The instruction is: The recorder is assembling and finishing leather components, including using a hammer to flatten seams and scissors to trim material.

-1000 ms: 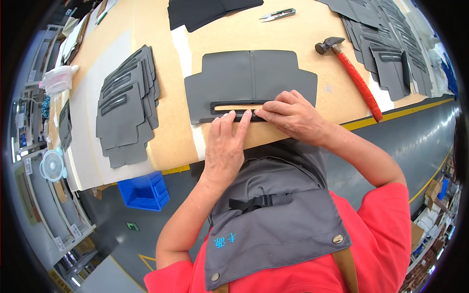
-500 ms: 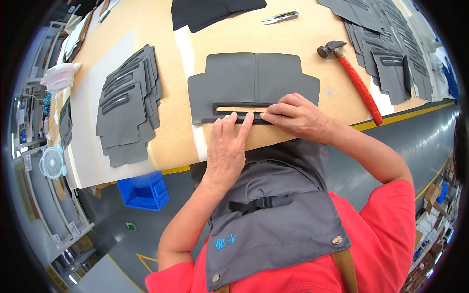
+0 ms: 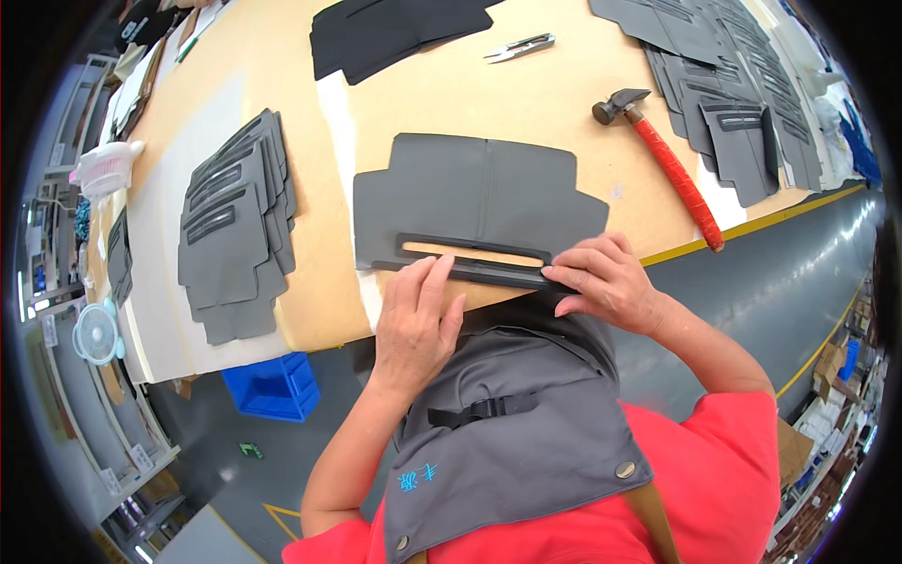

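Note:
A flat grey sheet panel [image 3: 451,193] with stepped corners lies at the table's near edge, with a crease down its middle. Along its near side runs a long slot framed by a black border [image 3: 489,275], and bare tabletop shows through the slot. My left hand [image 3: 413,315] rests its outstretched fingertips on the border near the slot's left half, thumb apart. At the border's right end, my right hand [image 3: 606,282] has its fingers curled, the index fingertip on the strip and the thumb lower, by the table edge. What lies under the right fingers is hidden.
A claw hammer with a red-wrapped handle [image 3: 672,169] lies to the right, thread snips [image 3: 521,47] farther back. Grey panels are stacked at left [image 3: 221,244] and far right [image 3: 738,132]. Black pieces [image 3: 395,33] lie at the back; a blue crate [image 3: 272,387] stands below the table.
My right hand has slid right along the border to its end, its thumb coming apart from the index finger. My left hand stays on the strip. The whole view has shifted a little.

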`<state>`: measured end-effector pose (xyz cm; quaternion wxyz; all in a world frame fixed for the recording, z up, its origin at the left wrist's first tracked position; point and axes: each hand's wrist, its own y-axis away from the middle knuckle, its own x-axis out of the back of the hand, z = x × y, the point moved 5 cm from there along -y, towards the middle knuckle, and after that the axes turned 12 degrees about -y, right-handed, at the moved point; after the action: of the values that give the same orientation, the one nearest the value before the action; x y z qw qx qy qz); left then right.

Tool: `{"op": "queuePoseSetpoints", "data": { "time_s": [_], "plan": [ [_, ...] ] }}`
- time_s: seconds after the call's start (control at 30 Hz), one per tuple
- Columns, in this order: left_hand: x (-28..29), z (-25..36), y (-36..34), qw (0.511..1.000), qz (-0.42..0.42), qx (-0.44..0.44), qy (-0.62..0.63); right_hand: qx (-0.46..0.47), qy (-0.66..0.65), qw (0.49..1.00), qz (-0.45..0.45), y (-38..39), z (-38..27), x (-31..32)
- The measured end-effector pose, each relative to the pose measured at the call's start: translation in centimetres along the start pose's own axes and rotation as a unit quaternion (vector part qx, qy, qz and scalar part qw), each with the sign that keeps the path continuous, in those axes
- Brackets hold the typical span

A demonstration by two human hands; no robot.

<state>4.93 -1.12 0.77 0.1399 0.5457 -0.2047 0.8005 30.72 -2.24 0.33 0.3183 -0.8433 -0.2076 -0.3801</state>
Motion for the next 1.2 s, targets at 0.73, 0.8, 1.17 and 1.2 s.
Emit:
{"op": "queuePoseSetpoints", "data": {
  "time_s": [0.73,0.8,1.17,1.2],
  "plan": [
    [-0.1,-3.7,-0.5,0.992,0.071,0.102,-0.038,-0.163,-0.172,0.969,0.077,-10.5,-2.2,4.9],
    [-0.2,-3.6,-0.7,0.991,0.081,0.103,-0.030,-0.077,-0.133,0.987,0.042,-10.5,-2.1,2.8],
    [-0.9,-3.4,-0.1,0.991,0.090,0.084,-0.056,-0.135,0.016,0.980,-0.147,-11.1,0.2,-1.8],
    [-1.1,-3.6,-0.1,0.990,0.086,0.091,-0.058,-0.135,0.020,0.980,-0.145,-11.3,0.0,-1.5]
  ]
}}
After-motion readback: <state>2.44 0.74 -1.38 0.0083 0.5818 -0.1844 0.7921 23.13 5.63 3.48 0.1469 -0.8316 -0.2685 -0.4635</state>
